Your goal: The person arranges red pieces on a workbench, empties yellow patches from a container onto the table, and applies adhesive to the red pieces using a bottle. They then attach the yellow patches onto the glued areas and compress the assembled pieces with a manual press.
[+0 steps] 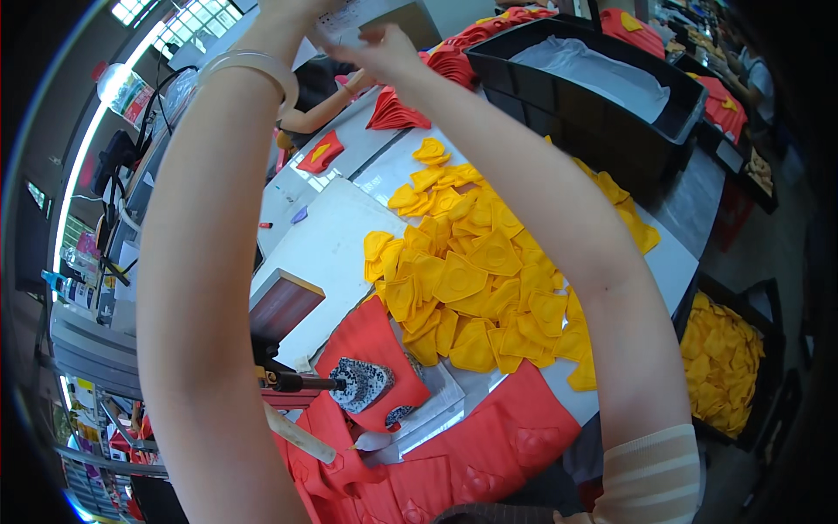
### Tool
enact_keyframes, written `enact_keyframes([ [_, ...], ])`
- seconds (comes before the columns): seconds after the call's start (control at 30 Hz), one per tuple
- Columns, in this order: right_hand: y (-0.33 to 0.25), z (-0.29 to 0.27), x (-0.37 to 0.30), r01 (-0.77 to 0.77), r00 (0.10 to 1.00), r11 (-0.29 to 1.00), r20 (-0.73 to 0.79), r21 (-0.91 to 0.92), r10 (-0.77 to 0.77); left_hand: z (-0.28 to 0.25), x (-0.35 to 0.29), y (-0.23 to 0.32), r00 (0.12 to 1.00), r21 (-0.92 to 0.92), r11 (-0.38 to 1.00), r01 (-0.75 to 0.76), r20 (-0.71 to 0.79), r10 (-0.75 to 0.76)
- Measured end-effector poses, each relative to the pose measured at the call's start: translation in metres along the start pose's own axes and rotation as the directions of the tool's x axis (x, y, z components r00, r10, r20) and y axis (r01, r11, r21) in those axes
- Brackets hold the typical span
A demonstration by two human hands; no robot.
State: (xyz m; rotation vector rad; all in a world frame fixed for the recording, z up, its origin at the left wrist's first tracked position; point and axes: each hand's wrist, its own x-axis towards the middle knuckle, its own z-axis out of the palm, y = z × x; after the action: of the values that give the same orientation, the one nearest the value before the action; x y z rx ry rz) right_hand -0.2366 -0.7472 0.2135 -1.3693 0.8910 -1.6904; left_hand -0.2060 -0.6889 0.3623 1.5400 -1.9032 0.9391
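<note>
Both my arms reach up across the view, far above the work table. My left hand [295, 9] is cut off by the upper edge, its fingers mostly out of sight; a pale bangle [255, 63] circles that wrist. Beside it, my right hand [386, 54] is somewhat blurred, its fingers stretched apart with nothing visible in them. Below lies a heap of yellow padded patches [463, 278]. Nearer me, a red cloth-like piece [356, 327] lies under a speckled black-and-white block [362, 384] at the end of a dark machine rod [301, 382].
More red pieces [497, 437] overlap along the near edge. A black crate with a pale liner [594, 74] stands at the far right; another crate holds yellow patches [720, 367] lower right. A co-worker's arm [327, 113] is beyond the table. Machinery [96, 349] lines the left.
</note>
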Motion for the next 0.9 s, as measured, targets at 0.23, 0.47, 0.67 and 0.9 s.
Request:
enact_keyframes([
  [0.23,0.021,-0.054,-0.076,-0.221,0.94,0.974,0.254,-0.047,0.226,-0.023,0.004,-0.014,0.966,0.001,0.98,-0.198,0.168,0.195],
  [0.47,-0.005,-0.137,-0.225,-0.422,0.837,0.906,0.393,0.02,0.381,-0.044,-0.036,-0.017,0.678,-0.093,0.928,-0.36,0.657,0.329],
  [0.67,-0.085,-0.221,-0.346,-0.438,0.863,0.893,0.228,-0.105,0.45,-0.194,-0.216,0.057,0.524,-0.256,0.746,-0.614,0.574,0.629],
  [0.9,-0.11,-0.242,-0.478,-0.413,0.903,0.892,-0.046,0.185,0.428,-0.298,-0.389,0.027,0.252,-0.784,0.611,0.104,0.616,0.747],
])
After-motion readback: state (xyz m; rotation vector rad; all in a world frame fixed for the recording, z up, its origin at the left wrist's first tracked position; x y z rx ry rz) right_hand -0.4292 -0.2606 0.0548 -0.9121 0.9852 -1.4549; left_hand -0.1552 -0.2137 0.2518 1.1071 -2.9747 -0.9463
